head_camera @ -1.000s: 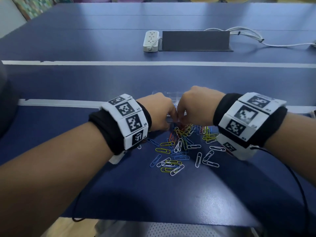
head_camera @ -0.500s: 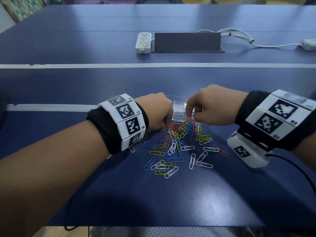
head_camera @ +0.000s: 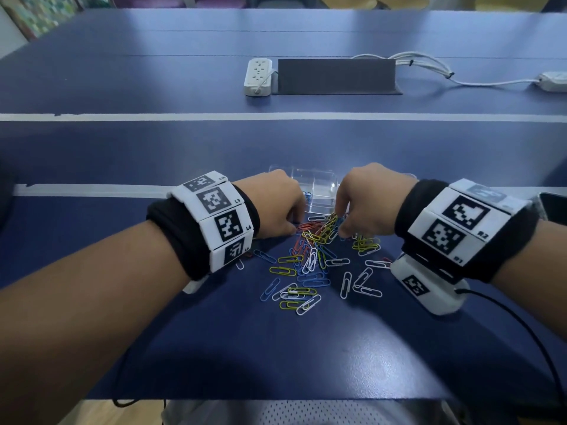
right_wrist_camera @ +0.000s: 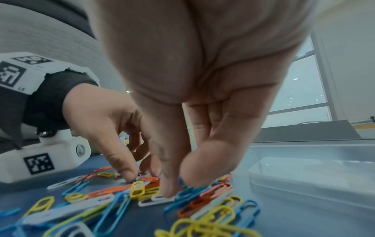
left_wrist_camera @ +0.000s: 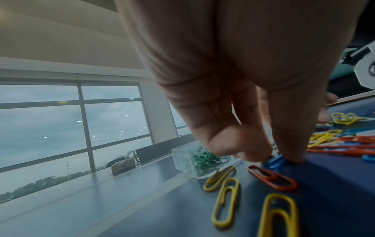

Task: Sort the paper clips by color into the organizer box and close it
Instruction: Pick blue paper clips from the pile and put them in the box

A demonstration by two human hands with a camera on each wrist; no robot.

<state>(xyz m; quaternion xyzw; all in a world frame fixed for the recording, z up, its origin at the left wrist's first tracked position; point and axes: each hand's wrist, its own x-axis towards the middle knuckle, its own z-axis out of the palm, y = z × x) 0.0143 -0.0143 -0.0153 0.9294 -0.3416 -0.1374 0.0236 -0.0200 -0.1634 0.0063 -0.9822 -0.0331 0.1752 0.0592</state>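
Observation:
Loose paper clips in blue, yellow, orange and white lie in a pile on the blue table. Just behind the pile stands the clear organizer box, open; one compartment holds green clips, another a few blue ones. My left hand is down at the pile's far left edge, thumb and finger pinching a blue clip against the table. My right hand reaches into the top of the pile, and its thumb and forefinger pinch a blue clip. The box's clear wall is right beside it.
A white power strip, a dark cable cover and white cables lie far back on the table. A dark object pokes in at the right edge. The table's front edge runs close below the pile.
Both hands have drawn back from the box and moved apart, dropping onto the clip pile. The right hand moved rightward. Each now pinches a clip.

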